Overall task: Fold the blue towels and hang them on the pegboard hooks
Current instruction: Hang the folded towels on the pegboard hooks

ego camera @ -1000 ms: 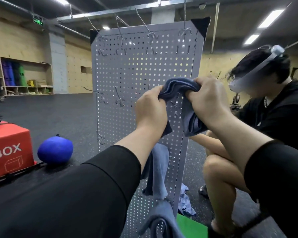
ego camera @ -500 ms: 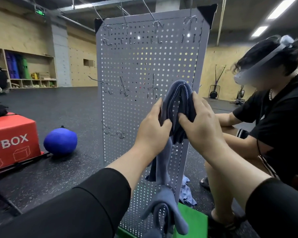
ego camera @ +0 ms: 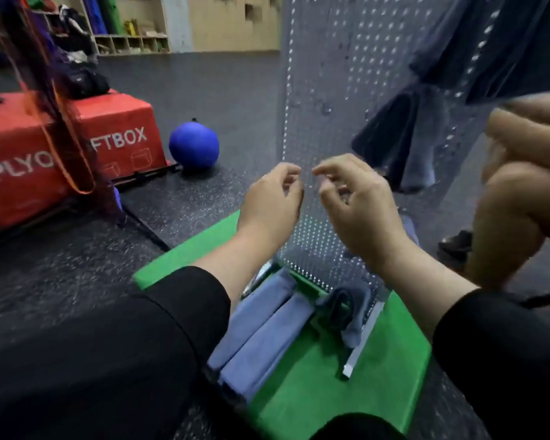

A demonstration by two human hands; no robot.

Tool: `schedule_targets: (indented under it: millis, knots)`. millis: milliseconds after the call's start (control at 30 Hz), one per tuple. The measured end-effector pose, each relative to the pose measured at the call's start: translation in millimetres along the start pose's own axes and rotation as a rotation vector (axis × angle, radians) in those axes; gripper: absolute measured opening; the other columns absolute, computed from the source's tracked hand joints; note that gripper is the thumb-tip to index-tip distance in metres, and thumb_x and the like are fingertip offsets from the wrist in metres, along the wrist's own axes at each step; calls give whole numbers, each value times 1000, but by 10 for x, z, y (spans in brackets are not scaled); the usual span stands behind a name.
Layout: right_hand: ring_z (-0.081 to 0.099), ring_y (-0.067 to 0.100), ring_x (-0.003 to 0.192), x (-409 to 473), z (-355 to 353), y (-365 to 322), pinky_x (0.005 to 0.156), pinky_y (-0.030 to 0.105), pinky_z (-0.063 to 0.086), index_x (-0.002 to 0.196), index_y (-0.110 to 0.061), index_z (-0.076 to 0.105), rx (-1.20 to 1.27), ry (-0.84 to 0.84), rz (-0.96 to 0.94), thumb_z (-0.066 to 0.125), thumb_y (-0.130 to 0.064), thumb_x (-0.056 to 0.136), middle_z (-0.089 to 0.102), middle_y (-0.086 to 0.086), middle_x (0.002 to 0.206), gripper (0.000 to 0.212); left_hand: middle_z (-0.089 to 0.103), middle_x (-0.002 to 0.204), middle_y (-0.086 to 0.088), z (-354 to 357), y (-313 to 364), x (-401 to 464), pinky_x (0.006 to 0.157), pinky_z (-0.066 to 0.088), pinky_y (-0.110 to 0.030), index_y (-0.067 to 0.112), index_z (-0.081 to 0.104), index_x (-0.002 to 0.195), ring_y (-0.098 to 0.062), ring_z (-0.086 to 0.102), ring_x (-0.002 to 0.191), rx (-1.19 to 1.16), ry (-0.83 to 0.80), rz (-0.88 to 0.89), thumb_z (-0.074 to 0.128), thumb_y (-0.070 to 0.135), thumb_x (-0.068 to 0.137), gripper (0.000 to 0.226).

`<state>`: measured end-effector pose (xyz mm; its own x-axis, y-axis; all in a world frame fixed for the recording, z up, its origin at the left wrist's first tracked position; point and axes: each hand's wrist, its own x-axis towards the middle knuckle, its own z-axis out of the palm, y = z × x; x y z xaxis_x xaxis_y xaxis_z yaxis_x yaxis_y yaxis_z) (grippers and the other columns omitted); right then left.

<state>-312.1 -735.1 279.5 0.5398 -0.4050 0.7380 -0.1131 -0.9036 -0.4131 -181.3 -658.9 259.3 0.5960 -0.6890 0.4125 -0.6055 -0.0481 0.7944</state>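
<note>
The left hand (ego camera: pixel 272 201) and right hand (ego camera: pixel 359 204) hover side by side before the pegboard (ego camera: pixel 331 90), fingers loosely curled, holding nothing. Below them, two folded towels (ego camera: pixel 261 331) lie on the green mat (ego camera: pixel 315 385), long axes running toward the board. A dark towel (ego camera: pixel 394 138) hangs upright on the board's right.

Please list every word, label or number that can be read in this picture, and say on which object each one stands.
"PLYO": white letters on the front of the red box, left part; what follows is hidden by hanging straps.
"FTBOX": white letters on the same box, right part; the start is hidden.
Nothing else carries readable text.
</note>
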Motion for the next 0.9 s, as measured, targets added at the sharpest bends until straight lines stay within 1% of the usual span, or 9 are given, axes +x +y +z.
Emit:
schedule_targets:
  millis: [100,167,233,333,467,533,700,800,900]
  knots:
    - [63,19,93,-596,702,210,85,44,53,105,-13,70,-14,-258,142,53,-24,94,65,2,103,23,74,104,1,-44,-811,-415,89,52,-36,21,70,114,-22,67,99,151,-104,-200,55,24,97,23]
    - [62,17,102,-978,1111,367,92,38,50,111,-15,69,-40,-453,254,55,-23,97,65,0,109,21,74,106,0,-32,-1285,-678,84,50,-33,21,70,117,-24,66,100,245,-193,-324,54,23,98,24]
    - [60,20,114,-1322,1443,543,98,33,44,121,-13,67,-81,-636,350,56,-22,99,65,2,120,26,75,108,-6,21,-1707,-898,83,53,-36,22,71,114,-30,67,101,316,-277,-413,54,24,97,24]
    - [54,22,129,-1757,1786,832,107,33,40,135,-15,60,-154,-862,494,54,-25,100,59,2,139,37,74,110,-10,158,-2205,-1129,82,53,-35,21,68,116,-33,66,101,387,-431,-472,51,26,98,25]
    - [37,20,145,-2189,2043,1225,116,37,34,150,-21,44,-249,-1110,596,50,-27,102,38,0,159,49,70,121,-13,438,-2607,-1362,89,53,-37,18,64,122,-34,64,110,478,-604,-498,49,27,98,30]
    - [31,19,149,-2246,2145,1344,117,42,33,152,-22,41,-262,-1126,609,49,-28,102,31,-1,163,52,70,118,-13,555,-2719,-1403,87,53,-40,17,64,119,-36,64,108,539,-591,-476,48,26,99,27]
    - [31,15,148,-2244,2334,1347,115,46,35,152,-26,41,-255,-1042,542,49,-32,103,31,-7,163,51,63,117,-6,672,-2971,-1349,89,44,-42,19,59,115,-34,58,111,787,-444,-352,51,25,98,20]
    - [30,16,148,-2243,2414,1306,115,45,34,154,-27,38,-260,-1073,476,45,-32,105,27,-8,165,50,62,121,-5,691,-3099,-1312,93,41,-41,21,58,119,-32,56,116,837,-467,-390,50,30,100,23]
    - [25,14,151,-2260,2495,1300,119,48,27,156,-30,33,-262,-1094,457,39,-30,106,22,-10,167,50,63,121,-7,726,-3159,-1273,93,40,-41,19,59,117,-33,56,117,816,-489,-429,51,31,101,22]
